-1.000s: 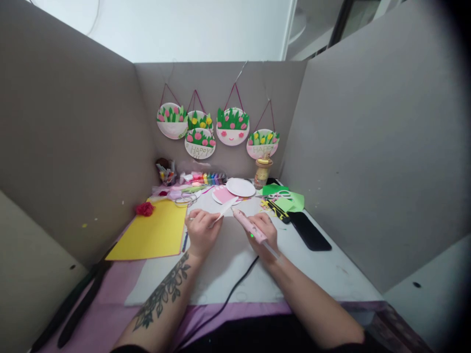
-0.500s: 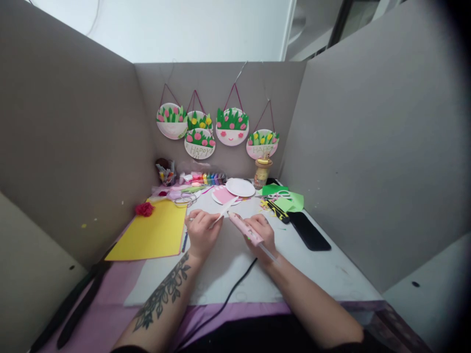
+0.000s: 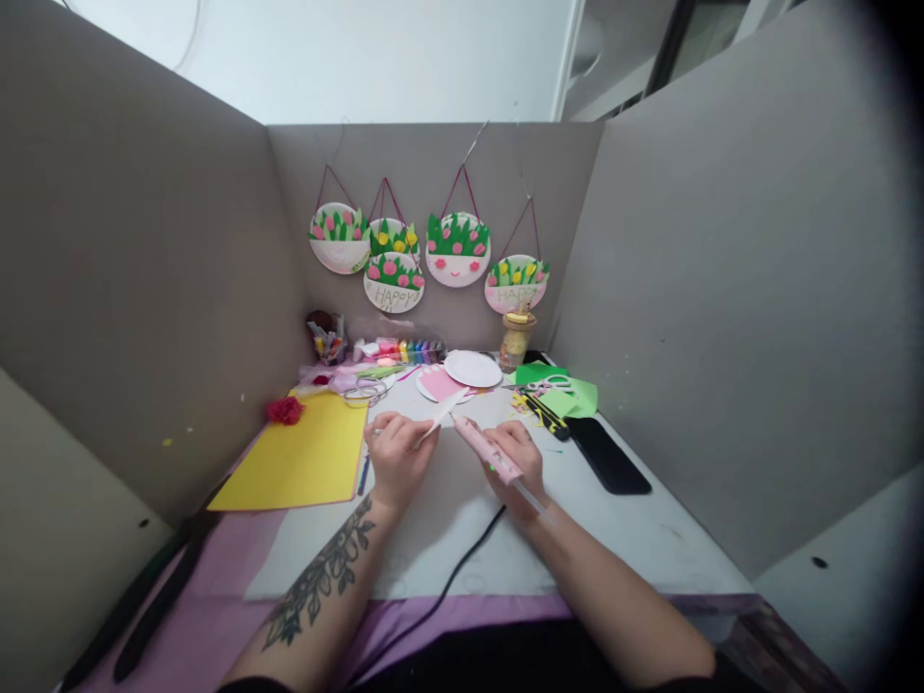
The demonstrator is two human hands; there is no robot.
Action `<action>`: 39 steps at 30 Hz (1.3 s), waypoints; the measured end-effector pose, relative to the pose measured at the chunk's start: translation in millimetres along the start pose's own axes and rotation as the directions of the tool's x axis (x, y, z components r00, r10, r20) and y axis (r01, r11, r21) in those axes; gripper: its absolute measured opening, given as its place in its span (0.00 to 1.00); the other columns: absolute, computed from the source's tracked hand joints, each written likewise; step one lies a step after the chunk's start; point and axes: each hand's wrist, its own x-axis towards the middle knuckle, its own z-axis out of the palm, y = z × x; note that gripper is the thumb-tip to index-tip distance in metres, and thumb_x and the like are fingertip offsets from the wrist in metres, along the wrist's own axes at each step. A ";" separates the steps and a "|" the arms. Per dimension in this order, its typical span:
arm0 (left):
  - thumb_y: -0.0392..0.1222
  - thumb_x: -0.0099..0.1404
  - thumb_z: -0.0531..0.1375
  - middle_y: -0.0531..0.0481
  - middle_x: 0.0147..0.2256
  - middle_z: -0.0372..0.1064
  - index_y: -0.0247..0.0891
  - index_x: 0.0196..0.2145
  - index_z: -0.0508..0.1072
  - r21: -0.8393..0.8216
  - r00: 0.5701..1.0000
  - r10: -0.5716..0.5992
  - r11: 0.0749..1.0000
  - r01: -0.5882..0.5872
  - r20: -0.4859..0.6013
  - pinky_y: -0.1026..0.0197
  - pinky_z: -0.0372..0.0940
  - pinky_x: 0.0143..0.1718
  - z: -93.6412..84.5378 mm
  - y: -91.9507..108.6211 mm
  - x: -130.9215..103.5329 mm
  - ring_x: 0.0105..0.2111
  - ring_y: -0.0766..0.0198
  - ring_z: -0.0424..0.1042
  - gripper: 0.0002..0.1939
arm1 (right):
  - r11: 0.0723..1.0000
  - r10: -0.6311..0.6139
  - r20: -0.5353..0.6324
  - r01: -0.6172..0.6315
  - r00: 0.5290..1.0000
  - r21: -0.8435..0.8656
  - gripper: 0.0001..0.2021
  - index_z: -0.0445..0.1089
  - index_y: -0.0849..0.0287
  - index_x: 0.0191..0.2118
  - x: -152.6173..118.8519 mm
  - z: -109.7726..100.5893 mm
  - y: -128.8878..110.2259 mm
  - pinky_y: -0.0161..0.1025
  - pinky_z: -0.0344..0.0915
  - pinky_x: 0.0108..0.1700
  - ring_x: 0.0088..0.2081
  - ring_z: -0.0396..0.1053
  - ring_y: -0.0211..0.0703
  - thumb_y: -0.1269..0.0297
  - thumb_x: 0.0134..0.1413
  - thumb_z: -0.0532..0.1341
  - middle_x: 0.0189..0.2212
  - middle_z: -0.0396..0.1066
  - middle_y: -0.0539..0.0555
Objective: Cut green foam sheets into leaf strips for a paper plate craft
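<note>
My left hand (image 3: 398, 456) pinches a thin white piece (image 3: 446, 412), seen nearly edge-on; it looks like part of a paper plate. In my right hand (image 3: 521, 464) is a pink hot glue gun (image 3: 487, 449), with a clear glue stick (image 3: 532, 499) poking out of its back end. The glue gun's nozzle points up and left, close to the white piece; whether they touch I cannot tell. Below my hands a black cord (image 3: 462, 568) runs over the table. Just beyond them lie a white paper plate (image 3: 473, 369) and a pink-and-white plate (image 3: 438, 384).
Yellow sheets (image 3: 293, 457) with a red pompom (image 3: 286, 411) lie at left. To the right are a black phone (image 3: 607, 456), a yellow-black cutter (image 3: 547, 417), scissors (image 3: 550, 384) and green paper (image 3: 577, 397). A cup (image 3: 516, 342) stands behind. Decorated plates (image 3: 457, 250) hang on the grey partition.
The glue gun and my right hand have shifted slightly right, so the nozzle sits a little farther from the white piece. My left hand has hardly moved.
</note>
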 end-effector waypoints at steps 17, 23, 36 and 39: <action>0.40 0.60 0.63 0.55 0.21 0.68 0.43 0.26 0.74 0.030 1.000 0.009 0.999 -0.009 0.014 0.55 0.53 0.40 -0.6 -0.9 0.3 0.31 0.62 0.68 0.05 | 1.000 -0.002 0.009 0.001 1.000 0.012 0.09 0.75 0.55 0.42 1.7 -0.9 -0.8 0.38 0.62 0.34 0.29 0.63 0.41 0.70 0.60 0.58 0.23 0.69 0.51; 0.38 0.59 0.63 0.55 0.21 0.69 0.43 0.26 0.74 0.035 1.000 0.023 0.999 -0.023 0.008 0.55 0.53 0.41 -0.8 -1.5 0.0 0.31 0.62 0.68 0.04 | 0.999 0.033 0.019 -0.033 0.999 0.017 0.09 0.75 0.57 0.36 0.4 -0.6 0.1 0.37 0.62 0.34 0.29 0.63 0.40 0.69 0.60 0.57 0.22 0.69 0.51; 0.38 0.59 0.64 0.55 0.21 0.69 0.44 0.26 0.74 0.047 0.999 0.036 0.998 -0.036 0.004 0.56 0.52 0.41 -0.7 -2.6 0.3 0.31 0.61 0.68 0.04 | 0.999 -0.029 0.046 0.028 0.999 0.027 0.12 0.74 0.55 0.46 1.1 -1.8 1.0 0.38 0.62 0.36 0.31 0.64 0.41 0.70 0.60 0.58 0.25 0.71 0.52; 0.38 0.59 0.64 0.55 0.21 0.69 0.44 0.26 0.74 0.049 0.999 0.036 0.998 -0.036 0.009 0.55 0.53 0.41 -0.5 -2.7 -0.1 0.30 0.62 0.69 0.04 | 1.000 -0.009 0.025 0.009 1.000 0.000 0.11 0.74 0.55 0.45 0.6 -1.5 3.2 0.38 0.62 0.35 0.30 0.64 0.41 0.71 0.60 0.57 0.23 0.69 0.51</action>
